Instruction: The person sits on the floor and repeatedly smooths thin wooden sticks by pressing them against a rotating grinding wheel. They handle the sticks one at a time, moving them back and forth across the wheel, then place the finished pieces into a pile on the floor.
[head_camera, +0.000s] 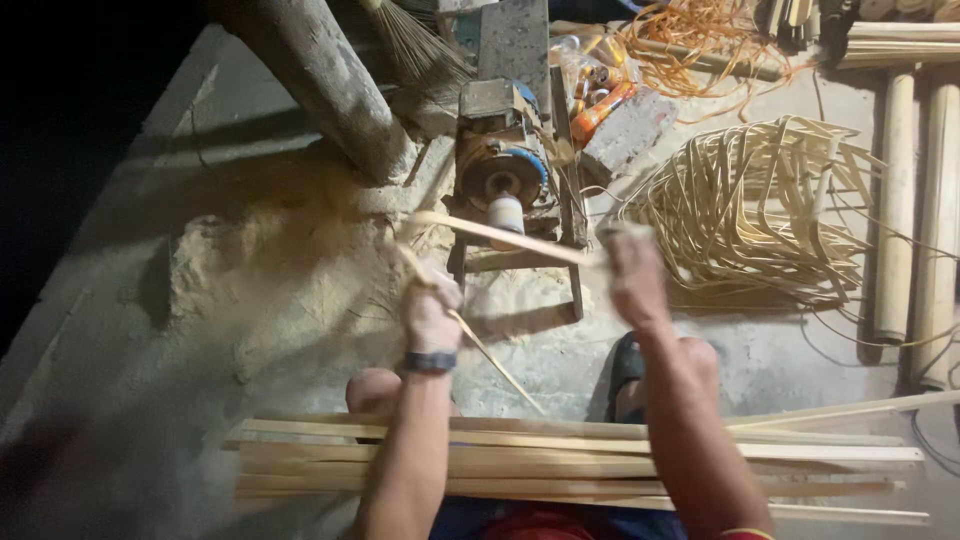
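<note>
My left hand (432, 312), with a dark watch on the wrist, grips a thin bamboo stick (480, 345) that slants down to the right. My right hand (632, 272) is closed on the right end of a flat bamboo strip (500, 236), which reaches left across the front of a small motor-driven sanding machine (505, 180) with a white roller. Both hands are blurred by motion. Across my knees lies a bundle of long bamboo slats (560, 458).
Pale sawdust (280, 280) is heaped left of the machine. A tangle of thin bamboo strips (750, 210) lies to the right, thick bamboo poles (895, 200) beyond it. Orange cord (700, 40), a brick (630, 130), a broom (415, 45) and a slanting log (320, 80) sit behind.
</note>
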